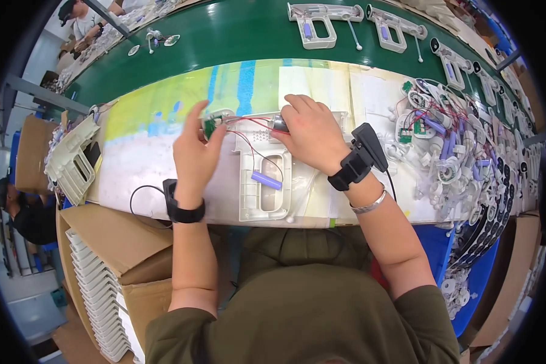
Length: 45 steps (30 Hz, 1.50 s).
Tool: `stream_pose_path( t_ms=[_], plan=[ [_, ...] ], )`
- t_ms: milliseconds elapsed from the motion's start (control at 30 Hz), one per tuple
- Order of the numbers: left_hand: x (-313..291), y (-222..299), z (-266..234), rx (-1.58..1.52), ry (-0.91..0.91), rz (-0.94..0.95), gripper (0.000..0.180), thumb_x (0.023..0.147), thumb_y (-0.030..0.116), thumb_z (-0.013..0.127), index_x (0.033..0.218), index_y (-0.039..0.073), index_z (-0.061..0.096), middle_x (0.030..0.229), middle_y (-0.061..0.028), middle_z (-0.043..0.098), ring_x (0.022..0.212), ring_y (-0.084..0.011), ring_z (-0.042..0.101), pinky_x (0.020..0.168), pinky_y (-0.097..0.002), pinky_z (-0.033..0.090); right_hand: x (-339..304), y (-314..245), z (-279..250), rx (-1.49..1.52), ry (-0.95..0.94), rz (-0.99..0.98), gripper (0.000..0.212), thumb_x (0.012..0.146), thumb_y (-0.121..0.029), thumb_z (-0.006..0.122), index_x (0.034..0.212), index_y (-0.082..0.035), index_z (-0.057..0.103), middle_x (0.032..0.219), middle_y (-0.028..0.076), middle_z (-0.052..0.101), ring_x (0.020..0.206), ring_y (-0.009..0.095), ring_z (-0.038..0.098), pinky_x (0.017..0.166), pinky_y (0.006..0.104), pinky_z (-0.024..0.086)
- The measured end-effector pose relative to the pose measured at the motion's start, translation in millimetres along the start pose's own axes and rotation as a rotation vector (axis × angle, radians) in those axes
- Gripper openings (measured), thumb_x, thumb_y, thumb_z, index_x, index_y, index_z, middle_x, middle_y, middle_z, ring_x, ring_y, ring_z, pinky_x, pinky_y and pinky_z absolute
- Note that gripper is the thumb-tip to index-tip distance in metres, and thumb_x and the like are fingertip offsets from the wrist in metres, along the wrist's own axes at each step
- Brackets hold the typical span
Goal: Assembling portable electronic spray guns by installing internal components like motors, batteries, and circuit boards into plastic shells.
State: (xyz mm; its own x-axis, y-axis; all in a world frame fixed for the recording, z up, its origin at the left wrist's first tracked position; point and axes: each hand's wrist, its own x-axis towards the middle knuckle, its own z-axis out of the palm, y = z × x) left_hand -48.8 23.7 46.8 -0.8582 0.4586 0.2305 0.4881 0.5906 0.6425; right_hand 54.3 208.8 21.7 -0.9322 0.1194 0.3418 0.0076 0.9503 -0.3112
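Note:
Between the thumb and fingers of my left hand [194,155] is a small green circuit board [210,126] with a white piece behind it. Red wires run from it to a small metal motor [279,124], which the fingers of my right hand [312,133] grip above the housing. Below both hands lies a white plastic housing half [247,197] with a looped handle, its inside facing up. A purple battery cell [266,180] rests across the handle opening, with a thin wire leading up from it. My right palm covers part of the housing's upper barrel.
Wired boards, battery cells and white parts form a heap [446,145] at the right. More white housings [91,164] stand at the left, above a cardboard box [121,236] of stacked shells. Beyond the table, a green belt [224,36] carries part-filled housings [315,41]. Co-workers [85,24] are far left.

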Motion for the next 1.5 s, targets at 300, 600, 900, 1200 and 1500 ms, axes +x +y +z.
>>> stream_pose_path(
  t_ms=[300,600,900,1200,1500],
  plan=[
    [-21.4,-7.8,42.5,0.241,0.167,0.113,0.034,0.083,0.017,0.062,0.112,0.004,0.05,0.074,-0.0159,0.063,0.063,-0.0327,0.062,0.054,-0.0376,0.048,-6.3,-2.6,15.5,-0.058,0.016,0.049,0.029,0.078,-0.03,0.066,0.089,-0.004,0.059,0.095,0.009,0.058,0.099,0.022,0.054,0.086,0.0397,0.038],
    [-25.6,-12.2,39.6,0.385,-0.021,0.203,0.041,0.087,0.015,0.055,0.128,0.008,0.05,0.064,-0.0142,0.06,0.055,-0.0313,0.059,0.052,-0.0365,0.045,-8.7,-7.6,11.9,-0.05,-0.084,0.084,0.032,0.081,-0.028,0.063,0.096,-0.001,0.055,0.111,0.016,0.057,0.109,0.029,0.051,0.092,0.047,0.038],
    [-22.6,-23.7,43.0,0.183,0.058,0.175,0.04,0.086,0.015,0.055,0.125,0.007,0.052,0.071,-0.0127,0.063,0.057,-0.0313,0.059,0.051,-0.0389,0.046,5.5,-9.2,7.7,0.001,-0.122,0.086,0.034,0.077,-0.022,0.066,0.101,-0.002,0.053,0.106,0.017,0.057,0.105,0.031,0.052,0.087,0.0459,0.04],
    [-26.6,-52.6,60.0,-0.009,-0.004,0.147,0.041,0.087,0.007,0.053,0.126,-0.003,0.048,0.121,-0.0257,0.054,0.108,-0.0354,0.056,0.09,-0.0387,0.045,-52.3,-48.4,18.1,0.083,0.128,-0.178,0.01,0.072,-0.014,0.054,0.074,-0.005,0.058,0.067,0.01,0.055,0.072,0.026,0.056,0.064,0.0422,0.045],
    [-44.5,24.0,23.4,0.051,0.191,0.257,0.041,0.095,0.026,0.05,0.115,-0.009,0.054,0.103,-0.027,0.06,0.09,-0.0343,0.059,0.081,-0.039,0.048,-34.2,-51.0,18.2,0.477,0.019,0.167,0.038,0.076,-0.018,0.061,0.107,-0.001,0.046,0.088,0.017,0.061,0.081,0.035,0.061,0.069,0.0424,0.049]
  ],
)
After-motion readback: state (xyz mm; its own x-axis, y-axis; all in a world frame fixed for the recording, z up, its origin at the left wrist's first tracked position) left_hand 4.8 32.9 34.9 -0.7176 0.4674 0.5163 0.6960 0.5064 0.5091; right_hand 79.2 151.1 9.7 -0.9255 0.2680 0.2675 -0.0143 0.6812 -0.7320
